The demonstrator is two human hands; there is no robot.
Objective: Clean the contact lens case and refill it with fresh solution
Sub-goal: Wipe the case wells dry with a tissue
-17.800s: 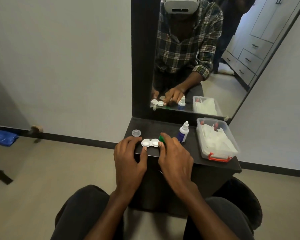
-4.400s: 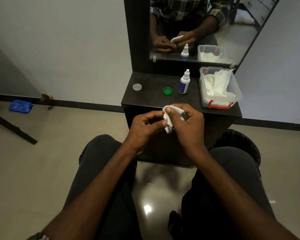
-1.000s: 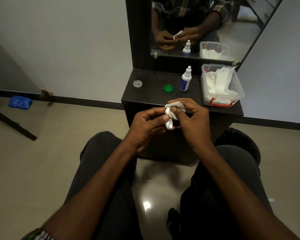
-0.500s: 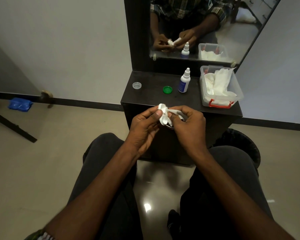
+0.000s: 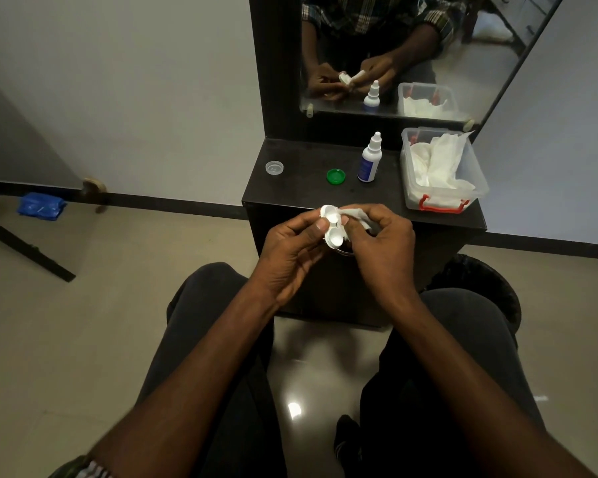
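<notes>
White lens case [image 5: 331, 226], pinched in left hand [image 5: 292, 251], before the vanity top [image 5: 308, 188]; right hand [image 5: 382, 241] clamps tissue [image 5: 356, 215]. Press tissue into each well, twisting.

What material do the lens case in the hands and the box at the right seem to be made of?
Lens case: probably opaque white plastic, smooth, with a slight sheen on its round wells. Box: seemingly clear plastic, since the white tissues show through its walls; its red latch looks like plastic too.
</notes>
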